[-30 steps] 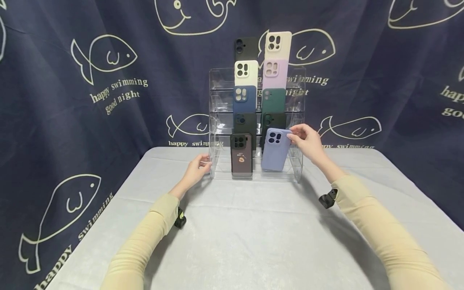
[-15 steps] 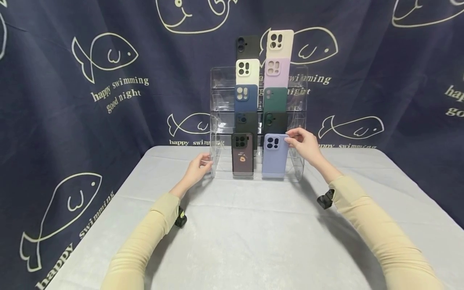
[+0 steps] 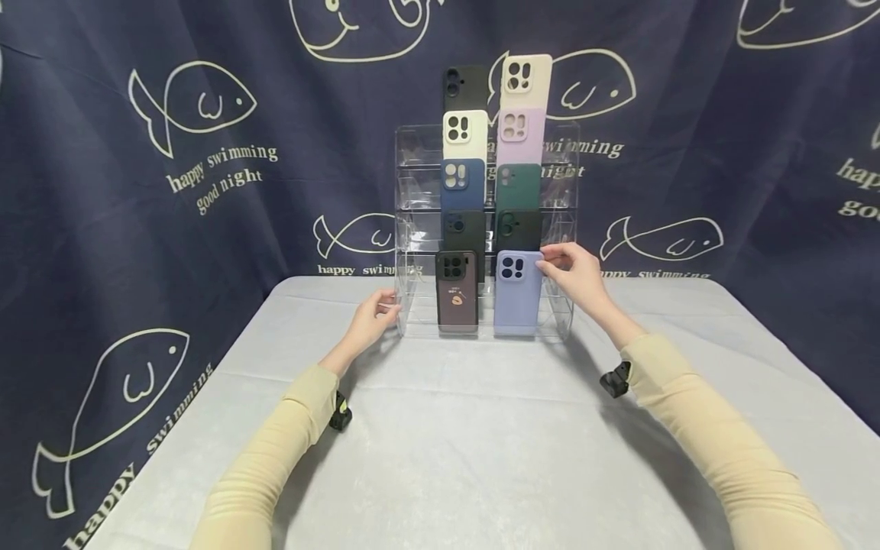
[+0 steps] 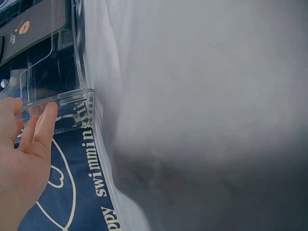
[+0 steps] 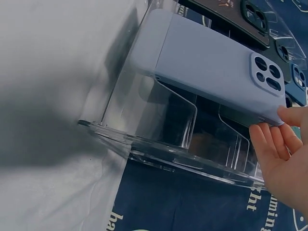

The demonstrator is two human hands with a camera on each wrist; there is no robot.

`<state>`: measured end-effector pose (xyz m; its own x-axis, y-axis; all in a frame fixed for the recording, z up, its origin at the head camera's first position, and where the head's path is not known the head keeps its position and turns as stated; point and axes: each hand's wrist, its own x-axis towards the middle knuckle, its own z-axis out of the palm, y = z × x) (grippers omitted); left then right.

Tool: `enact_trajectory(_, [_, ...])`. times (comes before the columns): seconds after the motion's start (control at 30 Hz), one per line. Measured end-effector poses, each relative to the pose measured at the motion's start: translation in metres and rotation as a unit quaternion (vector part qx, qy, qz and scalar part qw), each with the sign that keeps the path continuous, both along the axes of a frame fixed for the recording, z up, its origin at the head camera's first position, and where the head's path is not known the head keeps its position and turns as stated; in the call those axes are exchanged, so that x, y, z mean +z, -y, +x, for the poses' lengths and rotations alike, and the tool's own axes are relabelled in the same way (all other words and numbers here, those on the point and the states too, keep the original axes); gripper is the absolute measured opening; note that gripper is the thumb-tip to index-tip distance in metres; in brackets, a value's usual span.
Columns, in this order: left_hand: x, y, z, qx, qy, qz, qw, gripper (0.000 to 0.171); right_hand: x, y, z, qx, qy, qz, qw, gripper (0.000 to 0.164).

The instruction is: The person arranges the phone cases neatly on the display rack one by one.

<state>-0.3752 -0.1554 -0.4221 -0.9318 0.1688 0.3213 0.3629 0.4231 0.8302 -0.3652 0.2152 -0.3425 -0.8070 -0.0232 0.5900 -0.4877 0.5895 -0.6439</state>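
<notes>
My right hand (image 3: 576, 276) pinches the upper right corner of a lavender-blue phone case (image 3: 519, 298), thumb in front. The case stands upright in the front tier of a clear display rack (image 3: 560, 325), its lower edge behind the rack's front lip. In the right wrist view the fingers of my right hand (image 5: 284, 149) are bent at the case's edge beside the camera cutout. My left hand (image 3: 371, 317) is at the rack's left side, and in the left wrist view its extended fingertips (image 4: 50, 108) touch the clear side panel. A dark phone case (image 3: 457, 294) with a small orange print stands beside the lavender-blue one.
Behind, two columns of phone cases rise in tiers: a white one (image 3: 466, 136), a blue one (image 3: 463, 185), a lilac one (image 3: 525, 141), a green one (image 3: 521, 187), and several more. The rack stands on a pale cloth-covered table (image 3: 447, 428) before a dark fish-print curtain (image 3: 289, 229).
The lavender-blue phone case has gone down from a tilted, raised position to upright behind the front lip. My right hand has lowered with it, still pinching its corner. My left hand stays put.
</notes>
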Motion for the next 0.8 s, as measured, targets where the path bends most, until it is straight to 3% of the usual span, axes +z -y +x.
enact_trajectory(0.33, [0.003, 0.002, 0.004, 0.002, -0.011, -0.008, 0.9999, 0.038, -0.003, -0.009, 0.004, 0.024, -0.031, -0.020, 0.999, 0.023])
enact_trajectory(0.5, [0.004, 0.004, 0.005, 0.001, -0.014, -0.018, 0.9997, 0.039, -0.001, -0.017, 0.007, 0.011, -0.034, -0.019, 0.999, 0.023])
enact_trajectory(0.8, [0.016, 0.003, 0.004, 0.031, -0.041, -0.080, 0.9955, 0.037, 0.015, -0.032, 0.008, -0.016, -0.056, 0.007, 0.998, 0.023])
